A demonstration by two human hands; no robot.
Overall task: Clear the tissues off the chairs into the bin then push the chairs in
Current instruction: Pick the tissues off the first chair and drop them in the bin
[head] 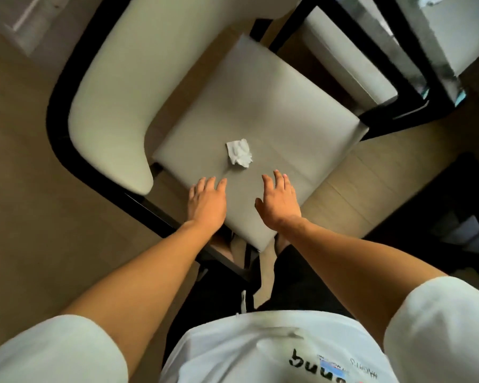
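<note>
A crumpled white tissue (239,152) lies near the middle of the grey seat of a chair (274,106) with a cream curved backrest and black frame. My left hand (206,201) hovers over the seat's near corner, fingers apart, a short way below and left of the tissue. My right hand (278,199) is beside it, below and right of the tissue, fingers spread. Neither hand touches the tissue or holds anything. No bin is in view.
A second chair (351,59) with a black frame stands at the upper right, against a glass-topped table (437,37) that carries another white tissue (429,0) at the top edge. A dark object (454,217) sits on the wooden floor at the right.
</note>
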